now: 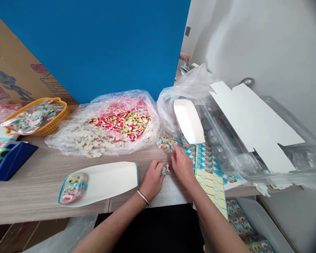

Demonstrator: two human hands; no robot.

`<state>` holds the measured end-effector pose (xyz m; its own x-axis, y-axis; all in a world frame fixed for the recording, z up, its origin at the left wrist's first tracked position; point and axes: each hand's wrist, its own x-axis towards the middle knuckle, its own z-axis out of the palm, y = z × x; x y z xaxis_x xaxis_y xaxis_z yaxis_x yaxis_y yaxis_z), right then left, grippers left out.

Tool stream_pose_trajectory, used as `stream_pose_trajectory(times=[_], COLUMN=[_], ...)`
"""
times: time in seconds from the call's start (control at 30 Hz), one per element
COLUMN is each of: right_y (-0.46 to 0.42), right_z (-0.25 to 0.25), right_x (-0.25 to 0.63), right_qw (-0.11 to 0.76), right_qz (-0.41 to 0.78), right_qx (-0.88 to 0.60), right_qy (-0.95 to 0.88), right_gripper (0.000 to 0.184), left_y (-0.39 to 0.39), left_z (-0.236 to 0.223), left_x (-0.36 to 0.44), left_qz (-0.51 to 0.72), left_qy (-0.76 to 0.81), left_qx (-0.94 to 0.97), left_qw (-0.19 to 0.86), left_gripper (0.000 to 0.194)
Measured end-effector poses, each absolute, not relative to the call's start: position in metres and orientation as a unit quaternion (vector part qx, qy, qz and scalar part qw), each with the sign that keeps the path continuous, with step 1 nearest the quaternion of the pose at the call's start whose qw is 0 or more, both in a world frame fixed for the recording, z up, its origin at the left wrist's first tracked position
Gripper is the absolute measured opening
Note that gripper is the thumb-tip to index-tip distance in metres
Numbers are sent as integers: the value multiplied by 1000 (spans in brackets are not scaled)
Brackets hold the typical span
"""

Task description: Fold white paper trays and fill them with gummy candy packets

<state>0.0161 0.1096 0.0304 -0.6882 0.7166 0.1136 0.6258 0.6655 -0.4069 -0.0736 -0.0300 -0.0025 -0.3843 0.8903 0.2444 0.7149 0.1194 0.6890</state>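
My left hand (152,179) has its fingers closed against the side of a small wrapped candy packet (166,169), which sits between my hands just above the tabletop, seemingly pinched to keep it steady. My right hand (183,166) has its fingers bunched together, tips at a cluster of foil-wrapped candies (165,144) just above the packet; I can't tell if they're clamped on it. A metal bangle (143,197) sits on my left wrist. Left of my left fingers, a white paper tray (100,183) lies flat on the wood-grain table (42,200), with a printed candy pack (73,188) at its end. Just past my right fingertips, a folded paper tray (189,121) stands tilted on a printed blue-and-yellow card strip (209,172), probably propped there to keep it open. Farther right are a clear plastic tray (234,140) and white die-cut card (252,123). Beyond my fingers lies a plastic bag of eyeball gummies (116,123), with a yellow basket (39,117) and blue tape dispenser (10,160) farther left. A cardboard box (15,63) has print too small to read, and no brand is legible. A co-worker's hand (184,57) shows far off.
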Motion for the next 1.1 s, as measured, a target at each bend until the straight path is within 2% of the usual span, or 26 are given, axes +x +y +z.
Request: stream_pose_trajectory(times=[0.13, 0.27, 0.33, 0.4, 0.47, 0.53, 0.57, 0.63, 0.73, 0.83, 1.0, 1.1], right_y=[107, 106, 105, 106, 110, 115, 118, 122, 124, 121, 116, 115], right_z=[18, 20, 25, 31, 34, 36, 36, 35, 30, 22, 8, 6], right_x=[46, 60, 63, 62, 55, 41, 32, 15, 0, 8, 46, 62], right_qw=[124, 80, 69, 49, 52, 80, 91, 77, 25, 43, 132, 136], right_qz=[310, 381, 416, 442, 420, 326, 260, 144, 80, 109, 249, 322], right_qx=[-283, -231, -203, -186, -218, -302, -349, -424, -481, -482, -396, -331], right_qy=[-899, -892, -884, -876, -880, -892, -895, -891, -873, -868, -874, -876], right_gripper=[34, 36, 34, 31, 33, 30, 28, 38, 44, 40, 44, 44], left_y=[-33, -37, -38, -39, -39, -39, -39, -39, -40, -42, -43, -43], left_z=[-4, -2, -2, -3, -4, -5, -5, -6, -7, -9, -11, -13], left_x=[-68, -61, -60, -62, -65, -68, -70, -71, -72, -71, -72, -73], left_qz=[381, 351, 345, 340, 320, 298, 296, 316, 357, 361, 401, 405], left_qy=[722, 732, 737, 735, 741, 743, 739, 723, 707, 715, 708, 700], left_qx=[573, 583, 582, 586, 590, 596, 601, 608, 604, 591, 574, 580], left_qw=[79, 16, 6, 16, 37, 60, 71, 85, 90, 95, 89, 98], left_gripper=[45, 35, 29, 31, 41, 45, 41, 31, 21, 17, 21, 27])
